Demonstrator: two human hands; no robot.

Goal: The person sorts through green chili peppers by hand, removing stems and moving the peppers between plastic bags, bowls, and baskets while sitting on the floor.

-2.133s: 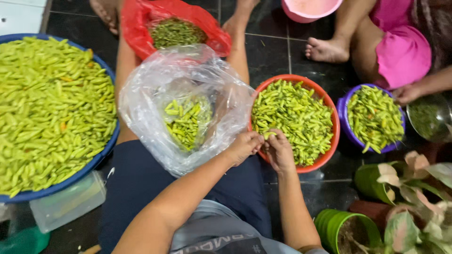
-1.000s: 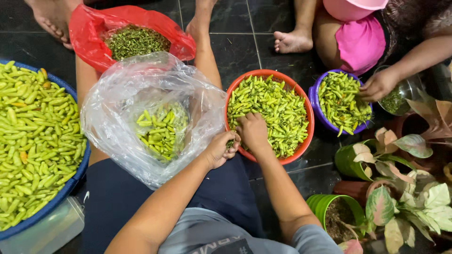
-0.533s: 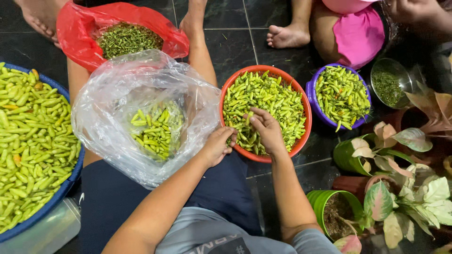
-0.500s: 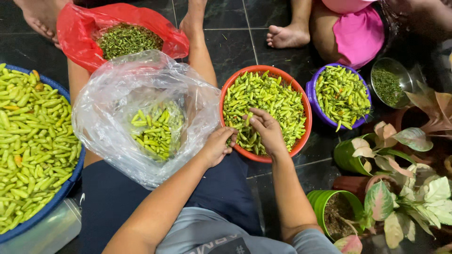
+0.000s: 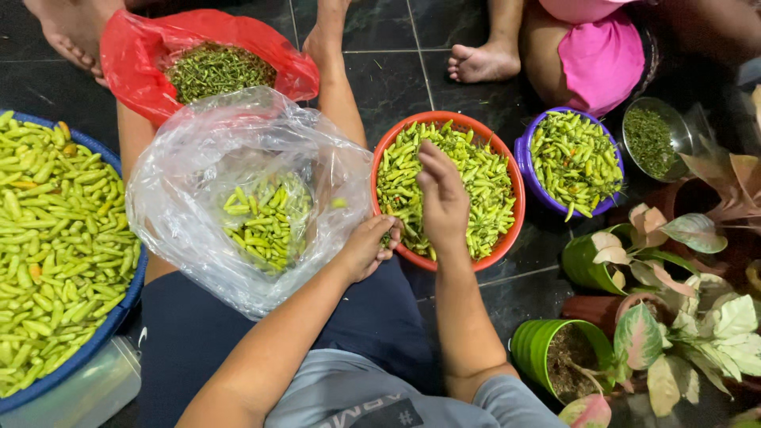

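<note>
Your right hand (image 5: 442, 198) reaches, fingers loosely curled, into the round orange plastic basin (image 5: 515, 190) of green chillies (image 5: 476, 170); your left hand (image 5: 369, 247) pinches one chilli beside the clear plastic bag (image 5: 198, 166). Judging by this, you're mid-sorting; next needs a fresh chilli.

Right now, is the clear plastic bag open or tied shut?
Open. The clear plastic bag has its mouth spread wide, with green chillies lying loose inside. The left hand is beside its edge.

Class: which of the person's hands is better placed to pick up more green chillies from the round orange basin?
Probably the right hand: it lies over the green chillies inside the round orange basin, while the left hand rests at its near rim.
</note>
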